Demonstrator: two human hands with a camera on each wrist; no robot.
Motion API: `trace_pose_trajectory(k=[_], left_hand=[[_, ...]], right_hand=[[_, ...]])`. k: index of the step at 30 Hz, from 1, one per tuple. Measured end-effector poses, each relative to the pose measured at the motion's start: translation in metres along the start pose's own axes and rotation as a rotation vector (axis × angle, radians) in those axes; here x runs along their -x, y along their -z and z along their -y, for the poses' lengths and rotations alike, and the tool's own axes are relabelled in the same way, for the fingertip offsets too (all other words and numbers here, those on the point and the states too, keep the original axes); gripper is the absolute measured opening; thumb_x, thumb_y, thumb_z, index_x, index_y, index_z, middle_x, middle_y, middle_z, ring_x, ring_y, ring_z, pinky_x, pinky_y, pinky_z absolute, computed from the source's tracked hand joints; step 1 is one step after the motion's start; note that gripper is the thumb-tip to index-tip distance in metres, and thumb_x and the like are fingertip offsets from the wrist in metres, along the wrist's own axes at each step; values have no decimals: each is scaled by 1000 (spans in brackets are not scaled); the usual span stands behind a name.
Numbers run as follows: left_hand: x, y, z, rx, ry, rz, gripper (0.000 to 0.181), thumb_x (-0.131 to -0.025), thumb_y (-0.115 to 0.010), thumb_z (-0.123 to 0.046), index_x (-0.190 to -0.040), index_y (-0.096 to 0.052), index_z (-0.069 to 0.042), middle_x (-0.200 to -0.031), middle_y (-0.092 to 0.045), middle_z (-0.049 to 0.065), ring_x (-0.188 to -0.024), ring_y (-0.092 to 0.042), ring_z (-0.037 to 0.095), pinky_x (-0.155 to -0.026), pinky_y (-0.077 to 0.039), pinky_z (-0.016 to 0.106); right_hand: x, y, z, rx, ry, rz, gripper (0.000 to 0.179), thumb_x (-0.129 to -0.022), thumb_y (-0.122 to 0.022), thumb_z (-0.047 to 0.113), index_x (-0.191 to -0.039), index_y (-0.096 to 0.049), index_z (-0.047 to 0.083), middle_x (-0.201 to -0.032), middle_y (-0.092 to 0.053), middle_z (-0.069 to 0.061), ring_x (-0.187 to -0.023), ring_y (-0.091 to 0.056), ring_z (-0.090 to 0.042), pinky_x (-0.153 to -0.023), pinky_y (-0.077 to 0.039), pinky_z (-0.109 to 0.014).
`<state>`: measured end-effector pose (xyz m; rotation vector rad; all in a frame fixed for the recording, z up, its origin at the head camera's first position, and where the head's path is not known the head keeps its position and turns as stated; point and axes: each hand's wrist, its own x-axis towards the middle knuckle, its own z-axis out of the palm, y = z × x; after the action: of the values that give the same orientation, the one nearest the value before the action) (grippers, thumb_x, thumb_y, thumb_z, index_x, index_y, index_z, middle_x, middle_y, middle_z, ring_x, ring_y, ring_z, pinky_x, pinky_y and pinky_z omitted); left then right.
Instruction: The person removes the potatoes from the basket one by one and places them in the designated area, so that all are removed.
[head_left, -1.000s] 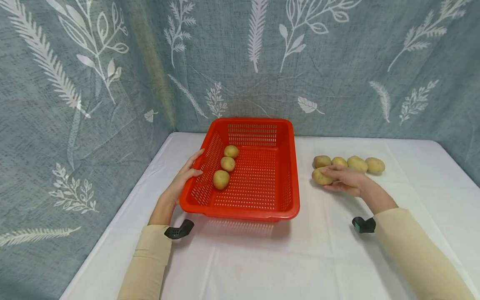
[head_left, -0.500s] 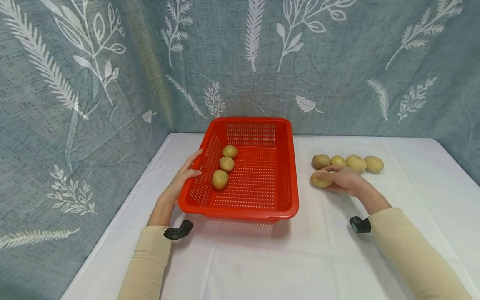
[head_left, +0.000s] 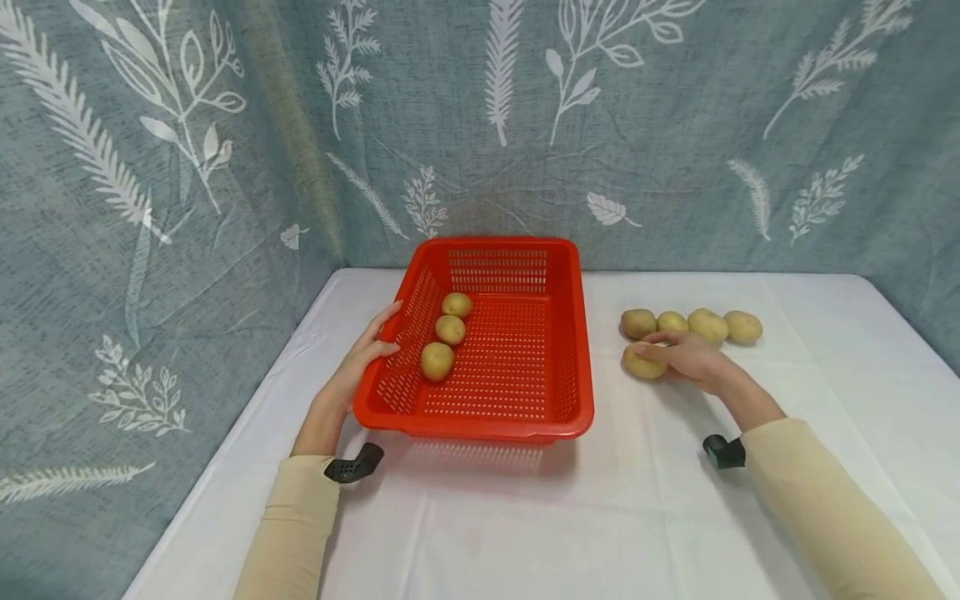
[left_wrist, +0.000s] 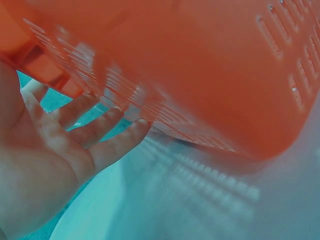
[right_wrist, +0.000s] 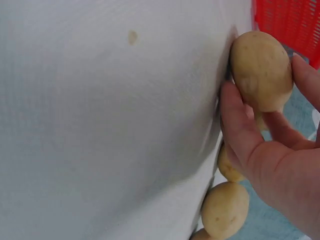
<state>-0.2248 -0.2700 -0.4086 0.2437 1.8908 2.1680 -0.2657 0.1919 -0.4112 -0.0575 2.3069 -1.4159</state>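
Note:
My left hand (head_left: pixel 356 367) holds the red plastic basket (head_left: pixel 472 429) at its left rim. The left wrist view shows spread fingers (left_wrist: pixel 112 142) against the basket's slotted outer wall; the thumb is mostly hidden there. In the basket, three potatoes (head_left: pixel 437 362) lie in a line along the left side. My right hand (head_left: pixel 693 358) pinches a yellow potato (head_left: pixel 638 363) between thumb and fingers, low over the table. From the right wrist, this potato (right_wrist: pixel 261 70) shows large, with fingertips on both its sides. Just behind that hand sits a row of several potatoes (head_left: pixel 707 325).
A white cloth covers the table (head_left: pixel 495 533). Blue-grey curtains (head_left: pixel 465 108) with white leaf prints hang behind and at the left. Black wrist devices (head_left: pixel 354 463) jut inward from both sleeves. The basket stands between the two hands, left of the potato row.
My right hand has drawn its potato slightly away from the row, and its fingers cover more of it. The view has shifted a little; the left hand stays on the basket.

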Motion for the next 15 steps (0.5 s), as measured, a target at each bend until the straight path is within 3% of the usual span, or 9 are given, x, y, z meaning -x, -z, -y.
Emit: trace_pose_trajectory(k=[7, 15], left_hand=[[1, 1, 1, -3, 2, -2, 66, -93, -30, -4, -154, -12, -23, -150, -18, 15, -117, -42, 30, -83, -49, 34], [0, 1, 0, 7, 4, 2, 67, -93, -30, -4, -154, -12, -23, -150, -17, 15, -117, -43, 31, -83, -49, 35]], right_hand=[[1, -6, 1, -2, -7, -24, 52, -96, -57, 28, -131, -46, -9, -115, -46, -13, -83, -49, -11, -73, -47, -27], [-1, -8, 2, 59, 0, -60, 52, -96, -56, 30, -130, -48, -8, -109, -51, -13, -83, -50, -13, -71, -48, -27]])
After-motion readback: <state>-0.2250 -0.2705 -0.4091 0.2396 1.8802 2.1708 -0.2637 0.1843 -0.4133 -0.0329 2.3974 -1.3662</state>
